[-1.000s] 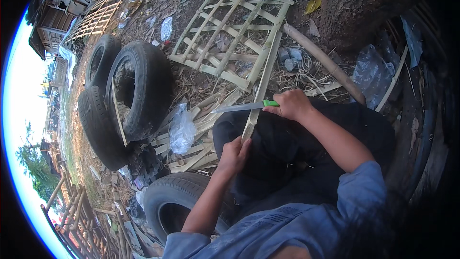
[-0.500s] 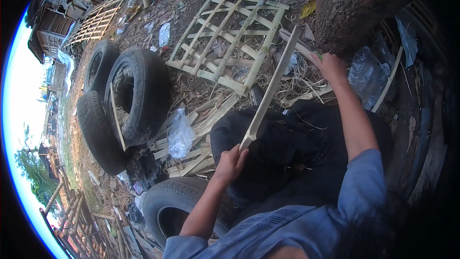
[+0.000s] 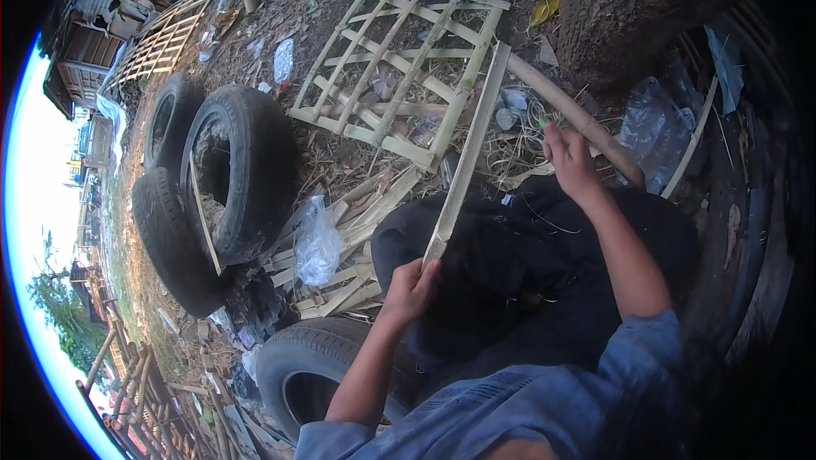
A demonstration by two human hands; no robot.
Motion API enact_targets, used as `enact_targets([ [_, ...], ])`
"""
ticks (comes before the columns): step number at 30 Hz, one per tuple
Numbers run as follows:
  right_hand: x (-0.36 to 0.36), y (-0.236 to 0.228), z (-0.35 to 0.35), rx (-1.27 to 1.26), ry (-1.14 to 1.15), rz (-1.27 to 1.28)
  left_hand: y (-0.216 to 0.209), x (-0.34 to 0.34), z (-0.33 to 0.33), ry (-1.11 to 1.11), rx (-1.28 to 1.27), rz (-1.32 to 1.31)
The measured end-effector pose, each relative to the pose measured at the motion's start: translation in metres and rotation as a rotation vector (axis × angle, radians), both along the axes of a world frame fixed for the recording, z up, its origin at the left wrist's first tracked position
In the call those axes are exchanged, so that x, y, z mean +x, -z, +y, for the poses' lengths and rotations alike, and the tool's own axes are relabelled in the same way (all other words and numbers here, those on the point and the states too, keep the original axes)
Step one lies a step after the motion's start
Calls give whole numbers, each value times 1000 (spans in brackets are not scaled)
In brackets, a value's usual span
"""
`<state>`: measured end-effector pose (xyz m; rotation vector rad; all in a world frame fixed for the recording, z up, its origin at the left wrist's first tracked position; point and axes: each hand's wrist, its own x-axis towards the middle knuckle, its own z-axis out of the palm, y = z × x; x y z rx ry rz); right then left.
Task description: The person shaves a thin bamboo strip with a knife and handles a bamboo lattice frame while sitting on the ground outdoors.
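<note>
My left hand (image 3: 411,290) is closed round the near end of a split bamboo strip (image 3: 469,156). The strip slants up and away from me, its far end overlapping the right edge of a bamboo lattice panel (image 3: 416,58). My right hand (image 3: 572,161) is off the strip, to its right, with fingers curled. A small bit of green (image 3: 544,122) shows at its fingertips; the rest of what it grips is hidden. Just beyond that hand a round bamboo pole (image 3: 574,113) lies slanting across the ground.
Several old tyres (image 3: 246,171) stand and lie on the left. Cut bamboo slats (image 3: 374,218) and a clear plastic bag (image 3: 318,241) lie beside my knee. A thick tree trunk (image 3: 637,18) rises at the far right, near a plastic sheet (image 3: 650,137).
My right hand has moved down and slightly left, toward me, uncovering more of the round pole. The strip has tilted slightly left while my left hand stays near the same spot.
</note>
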<state>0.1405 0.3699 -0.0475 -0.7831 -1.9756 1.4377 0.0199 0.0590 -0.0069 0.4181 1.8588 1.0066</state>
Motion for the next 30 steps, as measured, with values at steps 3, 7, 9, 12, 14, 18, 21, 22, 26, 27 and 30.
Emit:
enact_targets([
  [3,-5,-24,-39,251,-201,-269,0,1,2,-15,-14,-2],
  [7,-11,-18,-73,499,-347,-357,8,4,-1,9,30,103],
  [9,-12,-16,-76,535,-378,-444,9,5,-2,41,36,174],
  [12,-15,-20,-69,589,-412,-476,4,8,1,95,34,336],
  [14,-15,-19,-65,599,-435,-497,3,11,2,119,28,428],
  [18,-12,-21,-59,606,-479,-562,4,16,4,137,29,530],
  [21,-11,-17,-57,635,-481,-550,4,19,4,152,32,629],
  [22,-12,-16,-56,636,-484,-549,4,20,2,160,45,695],
  [26,-14,-7,-55,703,-492,-537,3,24,-1,154,-29,703],
  [27,-15,-6,-53,718,-500,-524,4,25,-2,158,-29,715],
  [30,-14,-4,-41,757,-450,-526,4,27,-4,153,-29,733],
])
